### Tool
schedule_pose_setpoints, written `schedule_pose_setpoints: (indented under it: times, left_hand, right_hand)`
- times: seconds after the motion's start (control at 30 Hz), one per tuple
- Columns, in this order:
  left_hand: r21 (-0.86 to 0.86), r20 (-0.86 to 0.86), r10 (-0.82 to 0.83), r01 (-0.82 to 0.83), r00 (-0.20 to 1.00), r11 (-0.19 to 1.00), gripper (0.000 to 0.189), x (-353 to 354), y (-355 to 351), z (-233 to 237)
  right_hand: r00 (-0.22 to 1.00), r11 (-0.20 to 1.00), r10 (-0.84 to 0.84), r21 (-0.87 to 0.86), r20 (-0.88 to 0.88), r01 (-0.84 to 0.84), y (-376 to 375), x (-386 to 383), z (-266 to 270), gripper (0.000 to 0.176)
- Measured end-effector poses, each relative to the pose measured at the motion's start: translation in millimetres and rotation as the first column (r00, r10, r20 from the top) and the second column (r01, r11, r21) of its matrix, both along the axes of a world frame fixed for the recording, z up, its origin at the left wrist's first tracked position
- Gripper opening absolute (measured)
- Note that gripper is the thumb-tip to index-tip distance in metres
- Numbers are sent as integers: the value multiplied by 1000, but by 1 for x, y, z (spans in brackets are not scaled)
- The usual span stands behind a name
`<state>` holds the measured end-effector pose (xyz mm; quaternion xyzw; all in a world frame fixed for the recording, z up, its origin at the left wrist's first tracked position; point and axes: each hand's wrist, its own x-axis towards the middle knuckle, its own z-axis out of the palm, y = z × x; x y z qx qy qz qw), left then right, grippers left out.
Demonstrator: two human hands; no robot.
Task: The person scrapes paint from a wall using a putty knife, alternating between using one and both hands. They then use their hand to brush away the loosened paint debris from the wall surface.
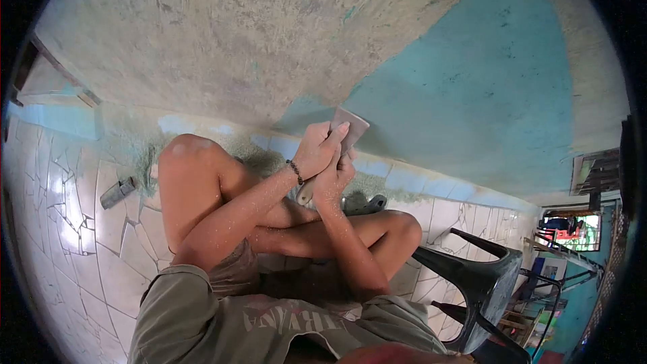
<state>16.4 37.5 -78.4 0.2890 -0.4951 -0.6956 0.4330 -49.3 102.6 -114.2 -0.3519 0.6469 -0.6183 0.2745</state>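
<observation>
Most of the wall (pixel 236 40) in the head view is bare, mottled grey-beige plaster. A broad patch of turquoise paint (pixel 472 94) covers its right part. Along its foot runs a pale blue tiled band, and below that lies a floor (pixel 81 229) of white broken-tile mosaic. Greenish dust (pixel 145 155) is heaped where the floor meets the wall.

Pale lettering (pixel 290 317) crosses the person's olive shirt (pixel 202 323), but it is creased and cannot be read with certainty.

The person sits on the floor with knees drawn up towards the wall. Both hands are closed on a scraper (pixel 352 125), whose flat blade is pressed to the wall at the edge of the turquoise patch. The left hand (pixel 318 150), with a dark bead bracelet (pixel 296 172) at the wrist, grips high, just behind the blade. The right hand (pixel 333 185) is wrapped round the pale handle below it. Dust speckles both forearms.

A small grey object (pixel 118 193) lies on the floor near the wall, left of the knees. A dark sandal (pixel 367 203) lies by the wall's foot behind the right knee. A black plastic chair (pixel 485 276) stands just right of that knee. Beyond it, at the far right, a bright opening (pixel 566 226) shows small, unclear clutter.
</observation>
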Motion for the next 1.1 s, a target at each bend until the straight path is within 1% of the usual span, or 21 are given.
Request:
schedule_pose_setpoints:
  times: [0.03, 0.07, 0.13, 0.17, 0.27, 0.3, 0.4, 0.43, 0.53, 0.57, 0.63, 0.73, 0.77, 0.83, 0.93, 0.97, 1.03, 1.1]
  left_hand:
    - [-7, 28, 4, -4, 1000, 1000, 45, 0, -1, 0]
    - [-28, 18, -4, 4, 1000, 1000, 45, 0, -3, -1]
    - [-52, -1, -12, 12, 1000, 999, 46, 0, -5, 7]
    - [-104, 99, 4, 7, 995, 995, 45, 3, -7, 9]
    - [-56, 19, 1, 0, 1000, 998, 44, -1, -5, 6]
    - [-68, 73, 19, -14, 997, 998, 44, -4, -5, -5]
    - [-35, 41, 20, -18, 999, 999, 44, -5, -3, -7]
    - [-19, 45, -10, 11, 999, 1000, 43, -5, -5, -7]
    - [13, 34, -15, 14, 999, 1000, 43, -2, -2, -1]
    - [14, 36, -7, 7, 999, 1000, 43, -4, 1, -4]
    - [-13, 41, 11, -11, 999, 1000, 44, -3, 0, -6]
    - [-82, 17, 16, -15, 1000, 997, 44, -3, -4, 4]
    - [-79, 32, 10, -8, 999, 997, 44, -2, -6, 7]
    - [-53, 65, 0, 4, 998, 999, 43, 2, -4, 13]
    - [-11, 34, 36, -35, 999, 999, 46, -2, 0, 4]
    - [-99, 85, 63, -55, 994, 994, 46, -2, -5, 1]
    - [-263, 178, 124, -74, 976, 962, 47, 4, -8, 27]
    - [-198, 76, 68, -52, 995, 979, 46, -1, -11, 41]
  right_hand:
    - [1000, 1000, -26, 17, -9, 26, 0, 2, -1, 36]
    - [999, 998, -45, 31, -18, 46, -5, 4, -2, 35]
    - [999, 998, -22, -63, 29, 24, -11, 6, 12, 35]
    - [998, 995, -16, -96, 55, 21, -9, 6, 15, 34]
    - [1000, 999, 17, -27, 3, -17, -4, -2, 3, 34]
    - [999, 999, 42, -22, -2, -42, -2, -5, -6, 34]
    - [999, 1000, -1, -14, -54, 0, -4, -3, -7, 34]
    - [1000, 998, 2, -57, 29, 0, -6, -1, -8, 33]
    - [995, 999, 30, 17, 93, -32, -1, -3, -1, 32]
    - [996, 999, 18, 25, 85, -20, 3, -2, 0, 32]
    - [998, 1000, -1, 11, 69, 0, 0, 2, 4, 33]
    - [999, 994, -31, -102, 10, 32, -10, 2, 4, 34]
    - [1000, 994, -19, -107, -3, 19, -11, 1, 3, 35]
    - [1000, 995, 8, -97, -27, -11, -5, 1, 8, 37]
    - [999, 998, -30, 52, 40, 28, -5, 4, -3, 37]
    - [999, 999, -35, -6, 37, 35, -9, 3, -6, 37]
    - [998, 993, -52, -108, 32, 55, -16, 5, 14, 37]
    - [1000, 991, -10, -131, 17, 13, -16, 2, 36, 37]
